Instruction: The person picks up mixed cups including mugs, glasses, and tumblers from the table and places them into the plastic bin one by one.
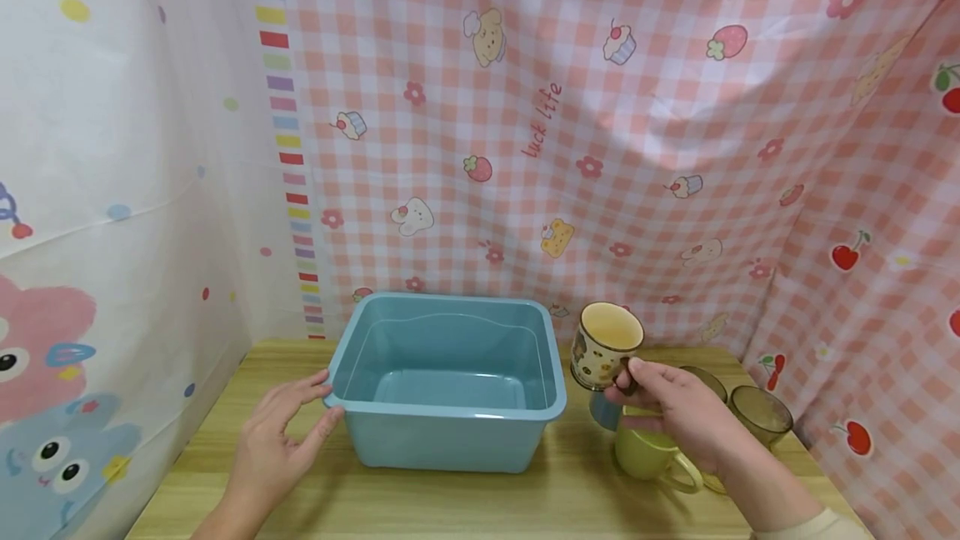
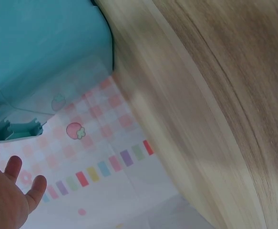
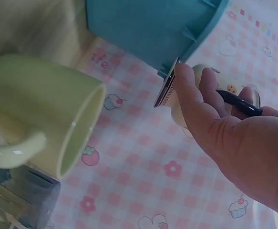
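Note:
A blue plastic basin (image 1: 450, 443) stands on the wooden table, with nothing inside. At its left rim, my left hand (image 1: 276, 433) touches the corner with its fingertips, fingers loosely spread; the left wrist view has this hand (image 2: 5, 198) just under the rim's edge. My right hand (image 1: 690, 413) holds a cream mug (image 1: 597, 357) with a brown pattern by its dark handle (image 3: 241, 103). The mug is raised right of the basin, its mouth tilted toward me. Below the right hand stands a yellow-green mug (image 1: 643, 455), partly covered by the fingers.
Behind the right hand are two brownish glasses (image 1: 761, 411), one partly hidden. A small blue cup-like thing (image 1: 604, 412) shows under the raised mug. Pink checked cloth (image 1: 525, 215) hangs behind the wooden table (image 1: 420, 502), and white printed cloth (image 1: 150, 190) hangs at the left.

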Available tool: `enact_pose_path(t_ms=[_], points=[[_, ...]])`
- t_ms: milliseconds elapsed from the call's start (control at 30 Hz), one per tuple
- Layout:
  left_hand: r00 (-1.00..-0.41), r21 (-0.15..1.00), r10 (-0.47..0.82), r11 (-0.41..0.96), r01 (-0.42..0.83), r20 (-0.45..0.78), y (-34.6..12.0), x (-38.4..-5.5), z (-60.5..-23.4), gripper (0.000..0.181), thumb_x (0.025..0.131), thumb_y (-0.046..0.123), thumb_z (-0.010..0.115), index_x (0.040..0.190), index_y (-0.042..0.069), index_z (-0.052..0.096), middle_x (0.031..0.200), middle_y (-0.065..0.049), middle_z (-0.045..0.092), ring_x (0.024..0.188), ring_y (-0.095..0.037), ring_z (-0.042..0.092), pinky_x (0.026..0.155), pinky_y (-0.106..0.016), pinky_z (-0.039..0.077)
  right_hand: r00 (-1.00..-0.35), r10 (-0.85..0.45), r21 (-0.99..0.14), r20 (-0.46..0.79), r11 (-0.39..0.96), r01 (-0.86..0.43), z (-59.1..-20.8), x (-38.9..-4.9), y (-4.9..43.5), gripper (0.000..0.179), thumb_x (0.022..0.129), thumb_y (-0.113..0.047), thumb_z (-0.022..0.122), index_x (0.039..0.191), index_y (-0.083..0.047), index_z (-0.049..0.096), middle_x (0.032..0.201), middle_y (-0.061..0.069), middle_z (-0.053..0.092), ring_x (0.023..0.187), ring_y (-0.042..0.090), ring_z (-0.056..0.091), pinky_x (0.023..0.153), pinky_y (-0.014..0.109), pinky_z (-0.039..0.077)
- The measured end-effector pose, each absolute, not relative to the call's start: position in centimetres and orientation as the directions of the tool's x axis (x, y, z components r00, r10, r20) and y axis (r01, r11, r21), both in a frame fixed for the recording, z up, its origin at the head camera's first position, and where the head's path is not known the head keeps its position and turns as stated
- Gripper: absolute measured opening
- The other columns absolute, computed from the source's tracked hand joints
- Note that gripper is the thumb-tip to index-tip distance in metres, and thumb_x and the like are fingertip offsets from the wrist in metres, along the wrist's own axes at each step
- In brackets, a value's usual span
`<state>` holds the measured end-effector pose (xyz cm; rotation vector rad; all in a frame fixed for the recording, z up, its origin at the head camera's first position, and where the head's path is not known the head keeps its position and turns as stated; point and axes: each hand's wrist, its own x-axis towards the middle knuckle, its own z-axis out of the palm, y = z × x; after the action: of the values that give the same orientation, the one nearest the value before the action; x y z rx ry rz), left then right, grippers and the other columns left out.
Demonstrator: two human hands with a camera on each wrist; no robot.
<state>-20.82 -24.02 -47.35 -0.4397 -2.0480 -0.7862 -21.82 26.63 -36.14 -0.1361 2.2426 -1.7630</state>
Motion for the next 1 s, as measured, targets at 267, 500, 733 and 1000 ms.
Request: enact_pose_path(t_ms=[267,500,733,1000], points=[[-0.534,0.352,0.02,0.732,0.583,0.845,-23.9,-20.8,-47.3,0.046,0.069,0.003,0.095,0.112,0.01,0.079,0.124,-0.014,0.08,0.11,-0.032,0.069,0.113,-0.002,0.034,-0.949,-0.28,-0.969,-0.143,0.237,0.076,-34.8,-22.4,26.6,0.046,0.114,-0.05,0.046,0.116,-0.007,0.062,0.132,0.005,0.072,0.12,0.006,0.07,0.108,0.043,0.059],[-0.528,0.349,0.019,0.73,0.587,0.849,-23.9,-20.9,-47.4,0.048,0.069,0.004,0.096,0.113,0.01,0.079,0.125,-0.013,0.08,0.11,-0.033,0.07,0.113,-0.002,0.034,-0.938,-0.334,-0.971,-0.095,0.238,0.014,-33.6,-22.9,25.9,0.046,0.115,-0.046,0.044,0.119,-0.003,0.061,0.127,0.003,0.068,0.121,0.004,0.07,0.107,0.037,0.06],[-0.531,0.351,0.018,0.731,0.585,0.847,-23.9,-20.9,-47.5,0.046,0.069,0.003,0.095,0.112,0.009,0.079,0.124,-0.014,0.08,0.11,-0.034,0.07,0.113,-0.002,0.034,-0.933,-0.345,-0.964,-0.098,0.265,0.004,-32.5,-23.3,24.5,0.05,0.114,-0.048,0.046,0.122,-0.001,0.06,0.135,0.01,0.072,0.125,0.009,0.07,0.109,0.039,0.059],[-0.543,0.363,0.014,0.729,0.581,0.84,-24.0,-20.9,-47.5,0.044,0.071,0.003,0.094,0.112,0.008,0.079,0.124,-0.015,0.079,0.11,-0.035,0.07,0.114,-0.003,0.035,-0.914,-0.396,-0.972,-0.086,0.235,-0.01,-31.8,-23.5,23.0,0.045,0.115,-0.045,0.047,0.119,-0.002,0.061,0.13,0.008,0.073,0.122,0.009,0.071,0.107,0.038,0.06]])
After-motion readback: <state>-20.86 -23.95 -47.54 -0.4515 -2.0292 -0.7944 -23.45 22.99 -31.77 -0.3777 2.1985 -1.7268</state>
